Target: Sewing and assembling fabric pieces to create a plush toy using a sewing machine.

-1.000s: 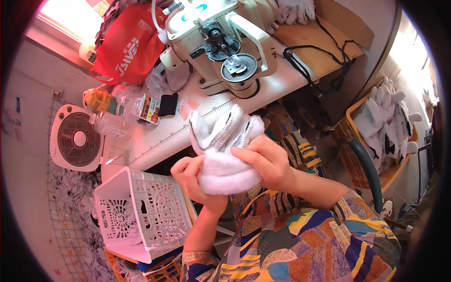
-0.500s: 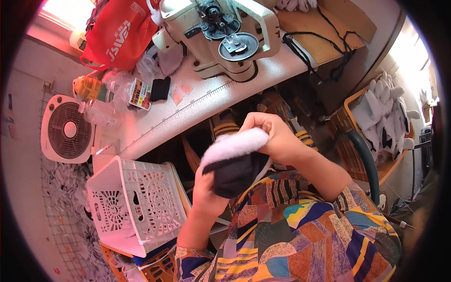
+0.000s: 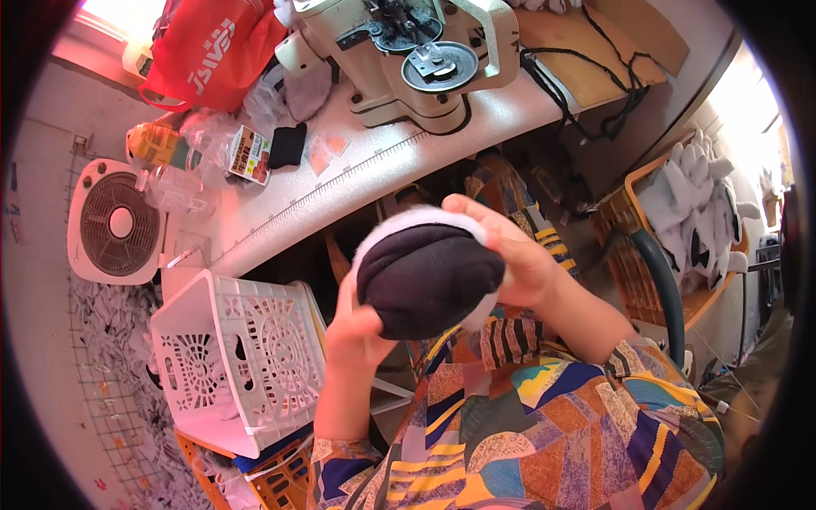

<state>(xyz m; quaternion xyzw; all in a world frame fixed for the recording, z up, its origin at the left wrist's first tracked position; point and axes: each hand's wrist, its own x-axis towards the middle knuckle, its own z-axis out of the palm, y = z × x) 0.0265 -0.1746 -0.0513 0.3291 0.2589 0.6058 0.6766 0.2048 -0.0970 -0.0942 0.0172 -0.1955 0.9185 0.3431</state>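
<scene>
Between my hands, above my lap, is a rounded fabric piece (image 3: 429,276), black on the face toward me and edged with white fluffy pile along its far side. It looks like a slipper or its lining. My left hand (image 3: 355,333) grips the near left edge, thumb on the black cloth. On the right end, my right hand (image 3: 525,265) holds it with fingers bent round the rim. A pale flap hangs below, close to the right hand. Ahead on the table (image 3: 340,174) stands a cream sewing machine (image 3: 412,98) with round metal discs.
At left a white plastic crate (image 3: 276,361) rests over an orange crate (image 3: 285,478). A box fan (image 3: 119,223) stands beyond them. Red bag (image 3: 217,55), clear bottle (image 3: 178,191) and small black cloth (image 3: 287,146) lie on the table. An orange basket (image 3: 633,268) at right holds grey-white pieces (image 3: 693,204).
The fabric piece has been turned and spread, so its black face shows much wider and the white pile is now a rim. Both hands still hold it. The view has shifted slightly.
</scene>
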